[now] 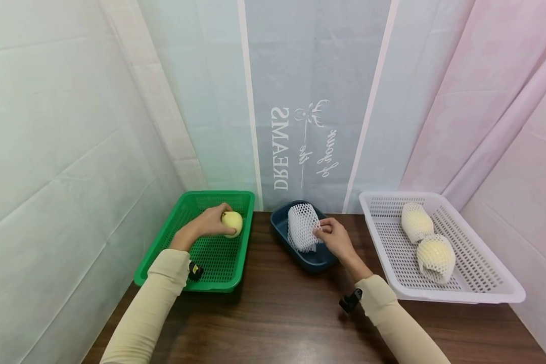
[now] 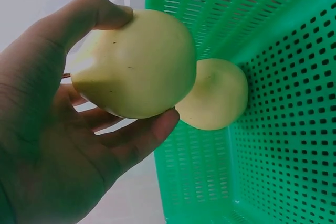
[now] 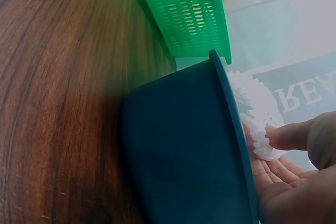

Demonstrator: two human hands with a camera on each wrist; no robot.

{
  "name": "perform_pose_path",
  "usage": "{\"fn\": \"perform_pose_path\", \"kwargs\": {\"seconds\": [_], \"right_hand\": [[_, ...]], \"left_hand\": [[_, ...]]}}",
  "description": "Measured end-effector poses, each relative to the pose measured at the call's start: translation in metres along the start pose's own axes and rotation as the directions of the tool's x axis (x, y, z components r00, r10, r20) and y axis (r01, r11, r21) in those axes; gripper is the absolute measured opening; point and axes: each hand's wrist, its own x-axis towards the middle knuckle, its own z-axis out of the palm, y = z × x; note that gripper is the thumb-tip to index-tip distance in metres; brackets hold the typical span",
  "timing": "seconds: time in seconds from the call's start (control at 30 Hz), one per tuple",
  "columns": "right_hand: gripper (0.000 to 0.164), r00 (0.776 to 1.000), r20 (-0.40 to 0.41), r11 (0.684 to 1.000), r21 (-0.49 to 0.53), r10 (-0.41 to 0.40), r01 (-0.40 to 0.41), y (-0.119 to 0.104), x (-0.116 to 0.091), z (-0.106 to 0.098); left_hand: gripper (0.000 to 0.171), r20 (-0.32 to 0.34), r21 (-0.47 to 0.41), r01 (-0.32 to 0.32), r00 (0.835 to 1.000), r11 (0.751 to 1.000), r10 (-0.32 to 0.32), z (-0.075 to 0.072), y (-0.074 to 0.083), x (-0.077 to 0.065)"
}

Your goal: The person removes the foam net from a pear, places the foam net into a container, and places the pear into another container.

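Observation:
My left hand [image 1: 209, 222] grips a pale yellow pear [image 2: 142, 66] above the green basket [image 1: 229, 289], thumb on one side and fingers on the other. In the left wrist view a short stem shows on the palm side, and a second pear [image 2: 215, 95] sits in the basket behind the held one. Over at the dark blue basin [image 1: 317, 265], my right hand [image 1: 337, 241] pinches the edge of a white foam fruit net [image 1: 302, 225] between thumb and fingers. Much of the net lies within the basin; in the right wrist view the basin wall hides part of it.
A white basket [image 1: 455, 296] on the right contains two pears [image 1: 416, 222] in foam nets. All the containers stand on a dark wooden table [image 1: 273, 323]. Behind them hangs a printed curtain [image 1: 309, 60], with pale fabric at both sides.

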Motion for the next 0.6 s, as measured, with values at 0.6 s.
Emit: {"fn": "perform_pose_path", "kwargs": {"seconds": [0.6], "right_hand": [[0.036, 1.0, 0.027, 0.985, -0.174, 0.014, -0.009, 0.0048, 0.0042, 0.005]], "left_hand": [[0.073, 0.121, 0.029, 0.097, 0.988, 0.995, -0.1, 0.007, -0.0038, 0.0002]]}}
